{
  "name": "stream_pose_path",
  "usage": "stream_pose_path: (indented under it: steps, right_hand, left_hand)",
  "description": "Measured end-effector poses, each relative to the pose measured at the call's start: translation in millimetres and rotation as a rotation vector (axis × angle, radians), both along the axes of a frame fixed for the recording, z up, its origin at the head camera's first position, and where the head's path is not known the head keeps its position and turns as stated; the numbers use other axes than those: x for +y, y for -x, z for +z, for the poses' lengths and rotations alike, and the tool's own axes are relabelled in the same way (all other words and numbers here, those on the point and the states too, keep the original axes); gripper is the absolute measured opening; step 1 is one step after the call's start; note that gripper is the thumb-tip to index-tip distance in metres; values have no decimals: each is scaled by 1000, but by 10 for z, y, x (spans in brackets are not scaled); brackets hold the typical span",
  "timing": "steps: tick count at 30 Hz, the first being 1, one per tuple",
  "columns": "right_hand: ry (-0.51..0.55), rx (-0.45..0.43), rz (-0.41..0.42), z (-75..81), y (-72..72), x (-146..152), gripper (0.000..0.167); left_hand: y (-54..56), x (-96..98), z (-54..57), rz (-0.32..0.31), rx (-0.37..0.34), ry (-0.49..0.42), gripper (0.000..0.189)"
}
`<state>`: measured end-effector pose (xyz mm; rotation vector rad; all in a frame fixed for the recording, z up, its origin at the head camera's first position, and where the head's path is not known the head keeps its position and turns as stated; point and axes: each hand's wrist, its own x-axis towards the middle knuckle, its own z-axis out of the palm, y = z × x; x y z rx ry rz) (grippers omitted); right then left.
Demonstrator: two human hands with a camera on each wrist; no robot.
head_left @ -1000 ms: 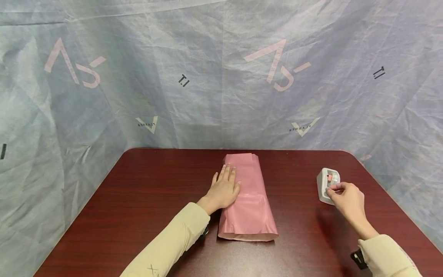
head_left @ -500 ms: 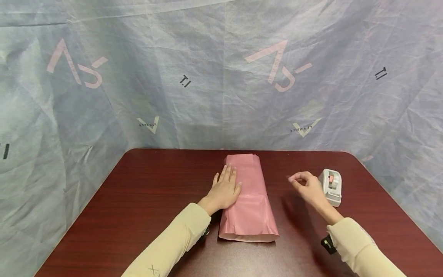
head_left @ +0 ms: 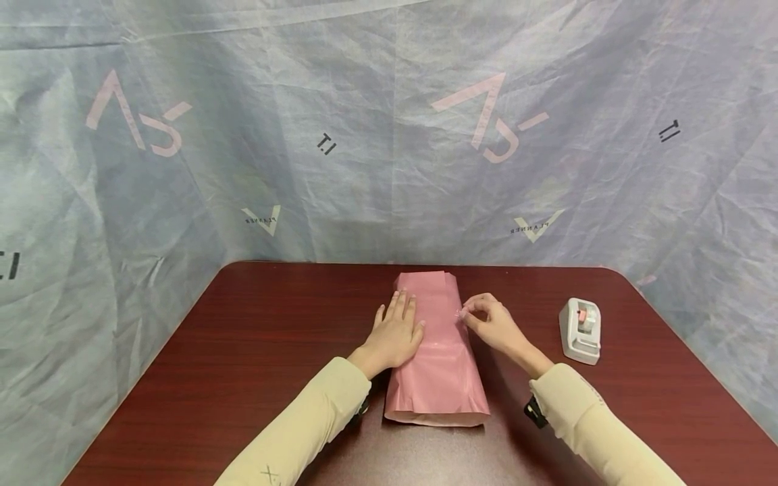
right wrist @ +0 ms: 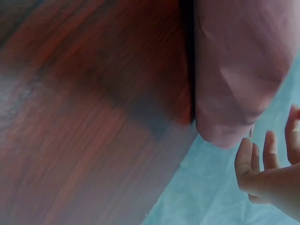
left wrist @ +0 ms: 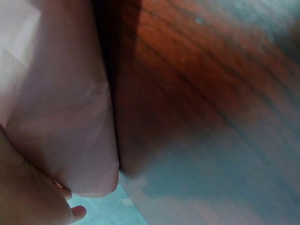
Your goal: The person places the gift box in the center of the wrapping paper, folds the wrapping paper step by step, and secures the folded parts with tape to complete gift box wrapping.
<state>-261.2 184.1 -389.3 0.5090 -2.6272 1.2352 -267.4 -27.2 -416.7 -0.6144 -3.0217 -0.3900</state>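
Note:
A long pink paper-wrapped package [head_left: 440, 378] lies on the table, its near end showing a pale inner edge. My left hand [head_left: 392, 337] rests on its left side with the fingers stretched out over the paper; the left wrist view has this hand [left wrist: 28, 192] at the lower left. At the package's right edge, my right hand [head_left: 495, 327] pinches a small piece of clear tape [head_left: 460, 314] between thumb and finger. In the right wrist view the right hand [right wrist: 269, 176] is beside the package's side [right wrist: 239, 84]. A white tape dispenser [head_left: 581, 334] stands farther right.
The dark red wooden table [head_left: 273, 317] has rounded far corners. Behind and around it hangs a grey-blue printed cloth [head_left: 365, 135]. Both forearms, in cream sleeves [head_left: 304, 425], come in from the near edge.
My right hand has moved left from the tape dispenser to the package's right edge, carrying the bit of tape. The left hand has kept its place on the paper.

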Motion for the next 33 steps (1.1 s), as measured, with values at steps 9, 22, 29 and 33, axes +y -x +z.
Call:
stream_pose_path:
  steps: [9,22,29,33]
  right_hand:
    - [-93,-27,13,-46,68,-81,10]
    - [-202,11,20,-17,131,-135,17]
    - [-257,15,49,47,166,-126,27]
    - [-292,0,59,118,178,-143,28]
  left_hand:
    - [5,-1,-17,3,1,4,61]
    - [11,2,-24,-1,15,-9,60]
    - [6,9,-5,3,5,-3,60]
    - [0,11,4,6,6,-2,60]
